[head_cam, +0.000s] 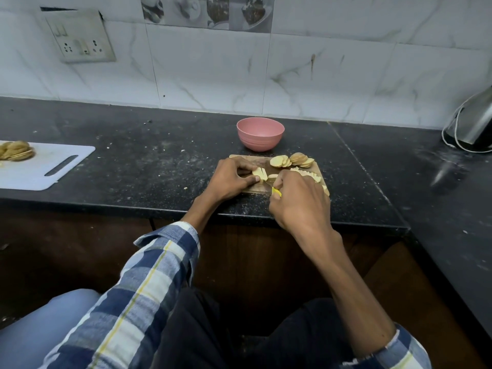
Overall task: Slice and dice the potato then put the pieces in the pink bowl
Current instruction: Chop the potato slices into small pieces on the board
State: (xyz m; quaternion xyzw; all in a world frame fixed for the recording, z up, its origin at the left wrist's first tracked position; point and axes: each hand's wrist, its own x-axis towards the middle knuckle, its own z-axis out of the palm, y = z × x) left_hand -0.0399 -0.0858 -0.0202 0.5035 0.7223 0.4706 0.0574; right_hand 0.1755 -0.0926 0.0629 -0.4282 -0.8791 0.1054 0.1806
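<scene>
A small wooden cutting board [316, 168] lies on the black counter. Round potato slices [291, 160] are fanned out along its far edge. My left hand [231, 179] pinches a stack of pale potato strips [259, 173] on the board's left part. My right hand [299, 199] grips a knife with a yellow handle [277, 192]; its blade points toward the strips and is mostly hidden. Cut potato pieces [318, 179] lie just beyond my right hand. The pink bowl [260, 133] stands behind the board and looks empty.
A white plastic cutting board [53, 166] with another sliced potato [16, 150] lies at the far left. A metal kettle with a cord [472, 123] stands at the right corner. The counter's front edge runs just below the wooden board. A wall socket [80, 38] is up left.
</scene>
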